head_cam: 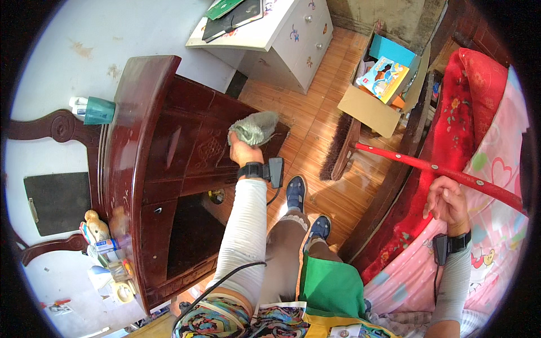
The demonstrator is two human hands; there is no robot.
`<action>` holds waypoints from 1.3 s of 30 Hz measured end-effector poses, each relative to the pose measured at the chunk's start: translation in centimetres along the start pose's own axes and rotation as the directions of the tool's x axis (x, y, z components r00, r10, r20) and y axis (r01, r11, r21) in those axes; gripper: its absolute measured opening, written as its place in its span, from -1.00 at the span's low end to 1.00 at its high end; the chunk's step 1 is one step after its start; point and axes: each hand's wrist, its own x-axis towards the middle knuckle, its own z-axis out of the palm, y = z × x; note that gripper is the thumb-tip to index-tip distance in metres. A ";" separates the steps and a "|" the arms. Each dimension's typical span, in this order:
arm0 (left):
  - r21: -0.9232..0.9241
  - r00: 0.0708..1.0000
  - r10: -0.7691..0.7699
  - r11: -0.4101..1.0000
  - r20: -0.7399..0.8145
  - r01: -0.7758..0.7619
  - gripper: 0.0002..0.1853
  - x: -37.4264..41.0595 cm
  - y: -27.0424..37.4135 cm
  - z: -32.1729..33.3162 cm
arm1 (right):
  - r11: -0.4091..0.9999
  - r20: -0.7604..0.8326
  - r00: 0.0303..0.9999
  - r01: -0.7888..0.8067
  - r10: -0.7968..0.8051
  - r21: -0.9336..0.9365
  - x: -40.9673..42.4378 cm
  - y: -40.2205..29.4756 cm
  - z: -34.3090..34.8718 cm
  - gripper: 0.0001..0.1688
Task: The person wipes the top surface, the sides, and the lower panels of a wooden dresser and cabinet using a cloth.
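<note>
My left hand grips a crumpled grey-green cloth. It is stretched out in front of the carved door of a dark red-brown wooden cabinet; whether the cloth touches the wood I cannot tell. Over the bed's pink patterned cover, my right hand is empty, its fingers loosely curled and apart. Just beyond that hand runs the red handle of a broom. The broom's dark bristles are at the tiled floor, and its handle slants up across the bed.
A cardboard box holding boxes and papers stands beyond the broom. A white drawer unit bears notebooks. On the cabinet top are a teal cup, a plush toy and small items. Below, one compartment gapes dark. A wooden bed rail borders the floor.
</note>
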 end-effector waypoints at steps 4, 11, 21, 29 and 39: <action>0.006 0.994 0.069 0.998 0.079 -0.070 -0.54 0.8 1.2 -3.7 | 1.000 0.003 1.000 -0.007 0.007 0.014 -0.1 0.0 -0.1 -0.59; 0.108 0.997 0.066 0.992 0.030 -0.069 -0.52 -0.4 3.7 -8.4 | 1.000 -0.023 1.000 -0.004 0.004 0.016 -0.2 0.0 0.0 -0.59; 0.129 0.988 0.003 0.992 -0.153 0.017 -0.47 1.0 3.6 -9.7 | 1.000 -0.002 1.000 -0.024 0.024 0.019 0.2 -0.1 0.1 -0.59; 0.068 0.993 0.072 0.996 -0.094 -0.065 -0.43 0.5 2.4 -8.4 | 1.000 -0.014 1.000 -0.004 0.004 0.005 -0.1 0.1 -0.2 -0.60; -0.074 0.999 -0.017 0.997 -0.050 0.013 -0.56 -0.7 0.6 -0.1 | 1.000 -0.049 0.999 0.004 -0.004 -0.009 0.0 0.1 -0.3 -0.60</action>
